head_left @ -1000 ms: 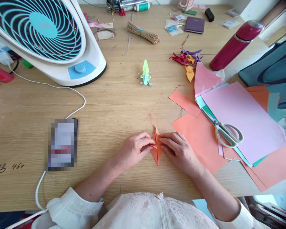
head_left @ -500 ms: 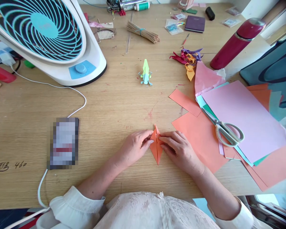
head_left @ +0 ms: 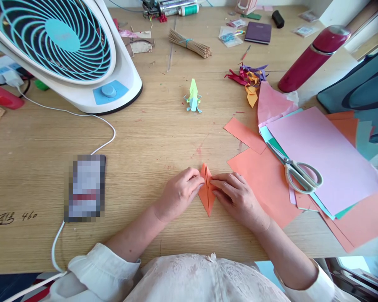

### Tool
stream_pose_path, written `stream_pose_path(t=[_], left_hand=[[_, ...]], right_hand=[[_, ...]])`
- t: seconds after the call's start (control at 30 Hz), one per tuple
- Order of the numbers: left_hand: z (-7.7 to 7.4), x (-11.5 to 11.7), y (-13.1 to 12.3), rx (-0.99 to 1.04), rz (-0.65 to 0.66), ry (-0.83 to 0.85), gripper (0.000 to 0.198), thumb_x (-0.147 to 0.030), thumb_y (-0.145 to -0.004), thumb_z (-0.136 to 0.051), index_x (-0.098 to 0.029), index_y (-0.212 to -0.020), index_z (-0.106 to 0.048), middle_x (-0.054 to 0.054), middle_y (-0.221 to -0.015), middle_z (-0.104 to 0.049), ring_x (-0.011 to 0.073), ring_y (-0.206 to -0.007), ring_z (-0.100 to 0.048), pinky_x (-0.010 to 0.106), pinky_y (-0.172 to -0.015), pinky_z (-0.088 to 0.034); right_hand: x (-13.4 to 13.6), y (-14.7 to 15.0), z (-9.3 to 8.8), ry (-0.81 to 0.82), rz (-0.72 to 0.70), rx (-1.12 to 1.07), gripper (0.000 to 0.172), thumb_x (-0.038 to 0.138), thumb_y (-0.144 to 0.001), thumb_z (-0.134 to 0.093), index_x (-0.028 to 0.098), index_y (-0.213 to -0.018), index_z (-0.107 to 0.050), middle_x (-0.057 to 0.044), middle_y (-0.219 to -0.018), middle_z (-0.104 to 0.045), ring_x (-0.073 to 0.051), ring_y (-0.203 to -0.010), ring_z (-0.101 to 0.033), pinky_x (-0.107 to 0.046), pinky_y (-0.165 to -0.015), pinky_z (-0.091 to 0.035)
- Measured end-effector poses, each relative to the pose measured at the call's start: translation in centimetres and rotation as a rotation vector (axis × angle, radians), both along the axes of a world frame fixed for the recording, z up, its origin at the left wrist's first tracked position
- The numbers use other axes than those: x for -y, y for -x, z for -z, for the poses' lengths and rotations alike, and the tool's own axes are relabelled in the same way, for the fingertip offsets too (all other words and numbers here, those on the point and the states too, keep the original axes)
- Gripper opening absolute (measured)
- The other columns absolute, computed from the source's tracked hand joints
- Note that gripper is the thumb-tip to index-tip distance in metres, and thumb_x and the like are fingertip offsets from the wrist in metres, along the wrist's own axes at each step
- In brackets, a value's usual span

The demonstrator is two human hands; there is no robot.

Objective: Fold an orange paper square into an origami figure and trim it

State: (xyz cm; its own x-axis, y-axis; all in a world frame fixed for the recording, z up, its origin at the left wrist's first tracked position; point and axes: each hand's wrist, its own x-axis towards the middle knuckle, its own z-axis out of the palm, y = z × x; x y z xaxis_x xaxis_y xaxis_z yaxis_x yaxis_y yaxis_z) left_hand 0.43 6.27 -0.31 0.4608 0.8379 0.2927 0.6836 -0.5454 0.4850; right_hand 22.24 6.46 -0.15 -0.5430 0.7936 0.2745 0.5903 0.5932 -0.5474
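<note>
A small folded orange paper piece (head_left: 207, 197), narrow and pointed at both ends, lies on the wooden table (head_left: 145, 138) in front of me. My left hand (head_left: 179, 193) pinches its left edge with curled fingers. My right hand (head_left: 237, 199) presses fingertips on its right half, fingers closed together on the paper. Both hands meet along the paper's centre crease.
A white and teal fan (head_left: 63, 50) stands back left, its cable (head_left: 91, 126) running past a phone (head_left: 85, 188). Coloured sheets (head_left: 318, 155) with scissors (head_left: 297, 170) lie right. A green paper figure (head_left: 193, 96), paper scraps (head_left: 248, 79), a stick bundle (head_left: 189, 43) and a red flask (head_left: 311, 56) sit behind.
The left flap of the orange piece has been folded in toward the centre, so the piece looks narrower. My left fingers moved slightly right; my right hand barely moved.
</note>
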Motion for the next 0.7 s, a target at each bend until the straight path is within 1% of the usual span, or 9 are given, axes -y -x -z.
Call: stream_pose_path(t=[0.07, 0.13, 0.27, 0.47, 0.57, 0.7], left_hand=[[-0.1, 0.5, 0.2, -0.057, 0.050, -0.086, 0.019, -0.011, -0.099, -0.047, -0.015, -0.105, -0.064, 0.006, -0.101, -0.065, 0.0161, -0.091, -0.062, 0.029, -0.082, -0.054], [-0.2, 1.1, 0.5, -0.120, 0.098, -0.153, 0.024, -0.009, -0.099, -0.046, -0.011, -0.115, -0.063, 0.009, -0.109, -0.067, 0.0183, -0.097, -0.061, 0.032, -0.088, -0.055], [-0.6, 2.2, 0.9, -0.266, 0.147, -0.212, 0.034, -0.008, -0.099, -0.043, -0.007, -0.129, -0.058, 0.012, -0.123, -0.067, 0.0216, -0.102, -0.059, 0.037, -0.092, -0.055], [-0.6, 3.0, 1.0, -0.342, 0.141, -0.211, 0.038, -0.007, -0.099, -0.041, -0.008, -0.132, -0.058, 0.012, -0.135, -0.063, 0.0239, -0.110, -0.057, 0.039, -0.094, -0.053], [-0.5, 3.0, 1.0, -0.339, 0.142, -0.211, 0.039, -0.008, -0.099, -0.041, -0.009, -0.134, -0.056, 0.011, -0.139, -0.060, 0.0234, -0.111, -0.057, 0.039, -0.094, -0.052], [-0.4, 2.9, 1.1, -0.321, 0.166, -0.193, 0.039, -0.009, -0.101, -0.038, -0.006, -0.136, -0.055, 0.012, -0.139, -0.060, 0.0237, -0.114, -0.056, 0.038, -0.093, -0.051]], right_hand=[[0.0, 0.0, 0.1, -0.021, -0.005, 0.006, 0.021, 0.017, -0.098, -0.054, 0.018, -0.117, -0.064, -0.011, -0.115, -0.069, -0.023, -0.099, -0.062, -0.041, -0.085, -0.050], [0.1, -0.1, 0.2, -0.048, -0.017, 0.019, 0.023, 0.017, -0.099, -0.053, 0.018, -0.118, -0.064, -0.011, -0.114, -0.069, -0.023, -0.099, -0.062, -0.041, -0.084, -0.050], [0.3, -0.4, 0.2, -0.103, -0.045, 0.082, 0.026, 0.016, -0.100, -0.050, 0.018, -0.123, -0.062, -0.012, -0.114, -0.070, -0.023, -0.096, -0.063, -0.040, -0.080, -0.050], [0.8, -1.0, 0.1, -0.172, -0.107, 0.175, 0.034, 0.009, -0.098, -0.048, 0.017, -0.130, -0.057, -0.012, -0.129, -0.066, -0.024, -0.102, -0.061, -0.040, -0.082, -0.048], [0.8, -1.0, 0.2, -0.188, -0.121, 0.202, 0.036, 0.008, -0.098, -0.048, 0.016, -0.132, -0.057, -0.013, -0.129, -0.066, -0.025, -0.102, -0.061, -0.041, -0.082, -0.048], [0.7, -1.0, 0.2, -0.172, -0.124, 0.209, 0.038, 0.007, -0.098, -0.046, 0.015, -0.134, -0.055, -0.014, -0.127, -0.065, -0.025, -0.102, -0.060, -0.043, -0.083, -0.050]])
